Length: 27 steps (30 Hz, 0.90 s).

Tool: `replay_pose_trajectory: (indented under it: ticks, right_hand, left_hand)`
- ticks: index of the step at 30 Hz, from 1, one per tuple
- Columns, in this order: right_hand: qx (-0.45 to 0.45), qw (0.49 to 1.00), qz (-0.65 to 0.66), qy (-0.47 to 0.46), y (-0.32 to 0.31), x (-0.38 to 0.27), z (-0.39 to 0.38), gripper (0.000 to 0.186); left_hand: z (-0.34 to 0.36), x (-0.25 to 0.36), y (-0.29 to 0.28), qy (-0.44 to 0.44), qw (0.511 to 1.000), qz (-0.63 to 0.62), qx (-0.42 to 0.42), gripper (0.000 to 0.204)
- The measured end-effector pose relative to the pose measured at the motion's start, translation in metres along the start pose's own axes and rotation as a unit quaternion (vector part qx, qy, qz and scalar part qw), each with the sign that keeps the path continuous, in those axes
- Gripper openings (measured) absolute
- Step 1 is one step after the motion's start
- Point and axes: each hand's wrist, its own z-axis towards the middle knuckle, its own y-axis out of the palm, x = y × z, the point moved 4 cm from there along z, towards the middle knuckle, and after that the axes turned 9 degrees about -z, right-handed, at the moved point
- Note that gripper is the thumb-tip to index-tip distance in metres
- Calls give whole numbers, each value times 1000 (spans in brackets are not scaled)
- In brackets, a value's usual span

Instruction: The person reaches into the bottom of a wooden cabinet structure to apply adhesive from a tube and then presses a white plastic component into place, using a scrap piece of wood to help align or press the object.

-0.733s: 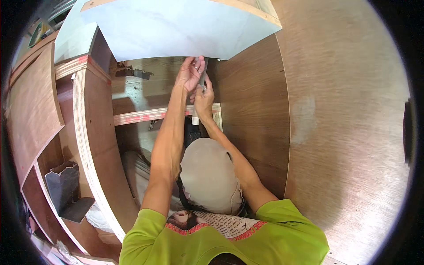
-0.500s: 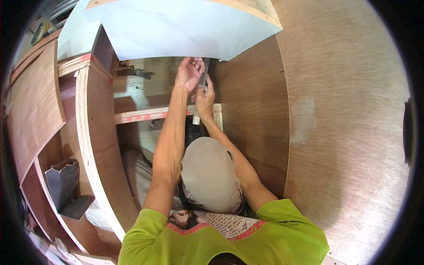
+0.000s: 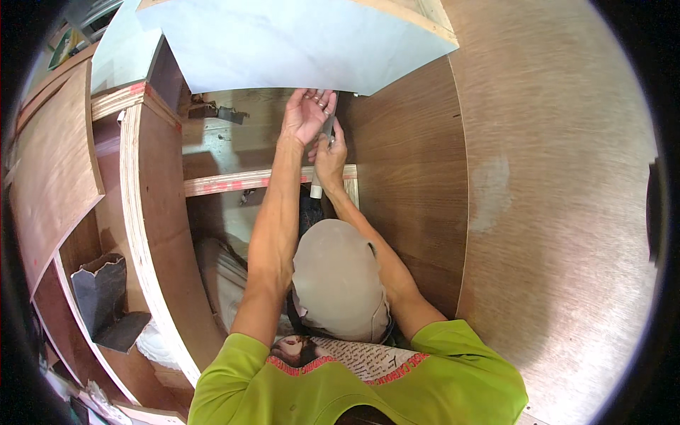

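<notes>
Both my hands reach forward into a wooden cabinet frame, just below the lower edge of a pale marbled panel (image 3: 283,46). My left hand (image 3: 307,119) has its palm turned up and its fingers curled in, against the panel's edge. Part of its thumb and fingertips goes out of sight there, so what they pinch cannot be made out. Nearer to me, my right hand (image 3: 329,156) is wrapped around a long, thin grey bar with a pale end (image 3: 316,191). The bar slopes from beneath the panel down past the right hand; its far end is hidden.
A plywood crosspiece (image 3: 227,183) runs under my wrists. Dark brown boarding (image 3: 411,170) closes in on the right, beside a large plywood sheet (image 3: 559,177). At left stands an upright plywood divider (image 3: 134,205), with a torn black piece (image 3: 106,297) beyond. A rounded beige shape (image 3: 340,276) lies between my forearms.
The view has shifted slightly. My hands keep nearly the same pose, the left fingers a little farther under the panel's edge. The right hand still grips the bar.
</notes>
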Motion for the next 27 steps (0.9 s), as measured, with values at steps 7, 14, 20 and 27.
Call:
replay_pose_trajectory:
  ticks: [7, 14, 20, 27]
  right_hand:
    - [4, 999, -12, -36, -1, -5, 1, 50]
    - [62, 991, -49, -109, -2, 6, 7, 48]
    - [51, 994, -49, -83, 0, 13, 10, 48]
    - [34, 995, -32, -91, 2, 12, 11, 48]
  left_hand:
    - [-4, -3, 3, 28, 1000, 0, 13, 20]
    - [-4, -12, 6, 43, 999, -15, 17, 21]
    - [-5, -19, 6, 63, 997, -47, -8, 18]
    - [-5, -23, 7, 84, 995, -61, 0, 17]
